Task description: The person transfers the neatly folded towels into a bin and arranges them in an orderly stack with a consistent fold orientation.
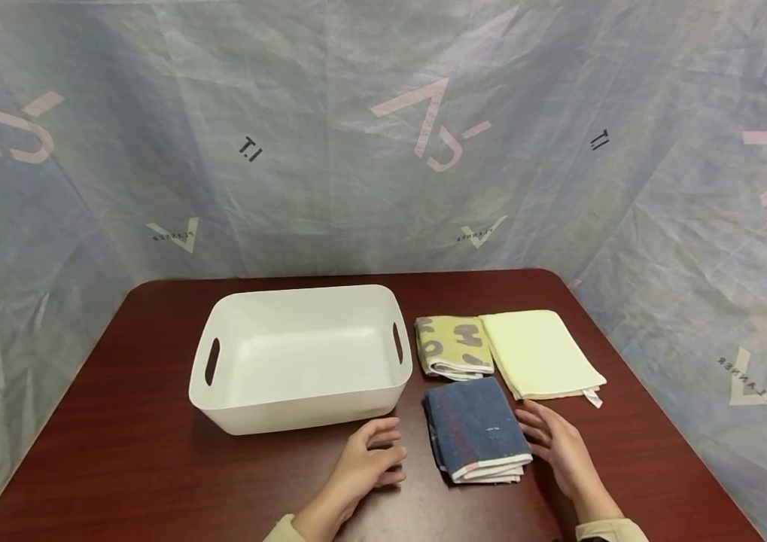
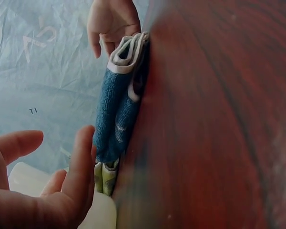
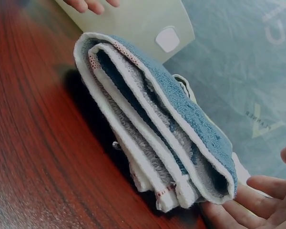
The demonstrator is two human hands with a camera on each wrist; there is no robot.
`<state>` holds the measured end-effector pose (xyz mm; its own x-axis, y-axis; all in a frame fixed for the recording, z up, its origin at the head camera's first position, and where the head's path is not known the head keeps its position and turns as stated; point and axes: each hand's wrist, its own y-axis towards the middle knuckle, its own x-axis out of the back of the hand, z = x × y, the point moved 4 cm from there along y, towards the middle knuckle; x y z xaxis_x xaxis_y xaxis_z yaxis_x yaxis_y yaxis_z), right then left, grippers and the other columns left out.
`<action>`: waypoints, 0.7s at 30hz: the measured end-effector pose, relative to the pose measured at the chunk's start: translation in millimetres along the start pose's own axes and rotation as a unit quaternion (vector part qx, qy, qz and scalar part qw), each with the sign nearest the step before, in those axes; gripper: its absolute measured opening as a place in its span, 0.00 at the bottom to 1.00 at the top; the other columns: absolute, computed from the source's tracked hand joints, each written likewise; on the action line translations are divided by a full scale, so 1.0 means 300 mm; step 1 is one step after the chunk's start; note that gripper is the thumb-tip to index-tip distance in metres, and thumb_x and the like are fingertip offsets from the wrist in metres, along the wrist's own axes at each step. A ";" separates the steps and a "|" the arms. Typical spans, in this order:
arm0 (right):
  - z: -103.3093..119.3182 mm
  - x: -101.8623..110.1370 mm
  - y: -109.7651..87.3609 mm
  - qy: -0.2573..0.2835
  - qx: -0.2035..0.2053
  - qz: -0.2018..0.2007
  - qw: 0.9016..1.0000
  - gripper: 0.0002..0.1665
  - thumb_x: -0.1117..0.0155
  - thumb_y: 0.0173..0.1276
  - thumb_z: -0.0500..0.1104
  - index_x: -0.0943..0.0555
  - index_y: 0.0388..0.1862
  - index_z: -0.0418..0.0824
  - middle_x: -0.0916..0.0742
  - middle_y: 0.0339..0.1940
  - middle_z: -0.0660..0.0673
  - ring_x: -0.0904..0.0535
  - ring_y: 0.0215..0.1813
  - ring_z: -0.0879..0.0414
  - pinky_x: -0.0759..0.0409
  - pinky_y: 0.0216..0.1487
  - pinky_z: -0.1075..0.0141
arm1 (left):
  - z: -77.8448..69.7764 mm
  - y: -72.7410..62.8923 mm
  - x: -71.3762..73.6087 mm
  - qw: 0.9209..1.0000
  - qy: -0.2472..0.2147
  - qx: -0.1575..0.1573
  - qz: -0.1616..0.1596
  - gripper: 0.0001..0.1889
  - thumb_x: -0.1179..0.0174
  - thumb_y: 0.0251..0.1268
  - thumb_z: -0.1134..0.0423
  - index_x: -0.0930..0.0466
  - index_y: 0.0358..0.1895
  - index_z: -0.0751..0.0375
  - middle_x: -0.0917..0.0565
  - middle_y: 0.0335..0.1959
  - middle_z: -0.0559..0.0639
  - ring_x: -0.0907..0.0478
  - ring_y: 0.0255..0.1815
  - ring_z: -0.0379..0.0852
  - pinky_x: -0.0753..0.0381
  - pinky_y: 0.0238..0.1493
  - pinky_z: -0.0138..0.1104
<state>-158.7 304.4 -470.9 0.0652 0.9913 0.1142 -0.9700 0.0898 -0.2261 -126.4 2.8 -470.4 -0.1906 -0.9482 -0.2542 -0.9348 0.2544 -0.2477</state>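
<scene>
A folded dark blue towel [image 1: 478,423] with white edges lies on the table in front of me, its layered end facing me. My right hand [image 1: 558,444] is at its right side, fingers loosely extended; in the right wrist view the fingertips [image 3: 219,214] are right at the towel's lower corner. My left hand [image 1: 371,461] hovers left of the towel, a gap between them, its fingers spread and slightly bent with nothing in them. In the left wrist view the blue towel [image 2: 115,105] stands beyond the left fingers.
A white bin [image 1: 302,361] with handle slots sits at the table's left-centre, with nothing inside. Behind the blue towel lie a folded yellow-green patterned towel [image 1: 454,345] and a pale yellow towel [image 1: 539,352] with a tag. Grey printed sheeting [image 1: 329,188] hangs around the table.
</scene>
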 end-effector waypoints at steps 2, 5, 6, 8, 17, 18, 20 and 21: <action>0.000 0.000 0.001 -0.002 -0.001 0.001 1.000 0.36 0.66 0.77 0.56 0.42 0.69 0.28 0.25 0.59 0.33 0.22 0.45 0.64 0.22 0.44 0.64 | 0.003 0.008 -0.009 1.000 0.000 0.003 -0.001 0.28 0.41 0.58 0.71 0.35 0.63 0.70 0.28 0.54 0.64 0.22 0.43 0.52 0.17 0.36 0.42; 0.001 0.000 0.003 -0.005 -0.002 0.005 1.000 0.35 0.66 0.77 0.55 0.43 0.69 0.28 0.26 0.60 0.33 0.23 0.45 0.64 0.22 0.44 0.64 | 0.008 0.020 -0.026 1.000 0.001 0.004 -0.003 0.27 0.41 0.58 0.72 0.35 0.62 0.71 0.27 0.53 0.64 0.22 0.41 0.52 0.17 0.35 0.42; 0.002 0.000 0.004 -0.005 -0.003 0.006 1.000 0.35 0.67 0.77 0.55 0.43 0.69 0.28 0.26 0.61 0.32 0.23 0.45 0.64 0.22 0.44 0.64 | 0.011 0.025 -0.033 1.000 0.002 0.003 -0.003 0.27 0.41 0.58 0.72 0.34 0.62 0.71 0.27 0.52 0.64 0.22 0.41 0.52 0.17 0.34 0.42; 0.002 -0.001 0.005 -0.005 -0.003 0.006 1.000 0.35 0.67 0.77 0.55 0.43 0.69 0.29 0.26 0.61 0.32 0.23 0.45 0.64 0.22 0.44 0.64 | 0.018 0.035 -0.044 1.000 0.003 0.001 -0.005 0.27 0.41 0.57 0.73 0.34 0.62 0.71 0.26 0.51 0.64 0.22 0.39 0.52 0.16 0.34 0.43; -0.001 -0.005 0.008 0.002 0.001 0.007 1.000 0.36 0.64 0.77 0.56 0.42 0.69 0.28 0.23 0.58 0.36 0.22 0.45 0.63 0.22 0.44 0.63 | 0.040 0.067 -0.072 1.000 -0.001 0.004 -0.014 0.29 0.41 0.56 0.73 0.37 0.63 0.72 0.28 0.52 0.65 0.21 0.39 0.54 0.17 0.35 0.44; -0.002 -0.004 0.008 0.001 0.000 0.007 1.000 0.36 0.63 0.76 0.56 0.42 0.69 0.28 0.23 0.58 0.36 0.23 0.45 0.63 0.22 0.44 0.63 | 0.041 0.071 -0.076 1.000 -0.003 0.005 -0.014 0.29 0.41 0.56 0.73 0.37 0.63 0.72 0.29 0.52 0.65 0.21 0.40 0.54 0.17 0.35 0.44; -0.002 -0.004 0.008 -0.002 -0.005 0.008 1.000 0.36 0.61 0.76 0.56 0.42 0.69 0.28 0.24 0.59 0.36 0.23 0.45 0.64 0.23 0.44 0.64 | 0.041 0.080 -0.083 1.000 -0.004 0.006 -0.016 0.30 0.41 0.56 0.73 0.38 0.64 0.72 0.30 0.53 0.67 0.21 0.42 0.55 0.17 0.36 0.45; -0.003 -0.003 0.008 -0.005 -0.009 0.007 1.000 0.36 0.60 0.76 0.55 0.42 0.69 0.29 0.24 0.59 0.36 0.23 0.45 0.64 0.23 0.44 0.64 | 0.041 0.084 -0.087 1.000 -0.004 0.007 -0.016 0.31 0.41 0.56 0.72 0.39 0.64 0.72 0.30 0.54 0.67 0.22 0.42 0.56 0.17 0.36 0.45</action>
<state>-160.9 303.9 -472.4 0.0491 0.9916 0.1196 -0.9662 0.0775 -0.2458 -141.4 36.4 -481.4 -0.1577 -0.9546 -0.2527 -0.9360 0.2261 -0.2698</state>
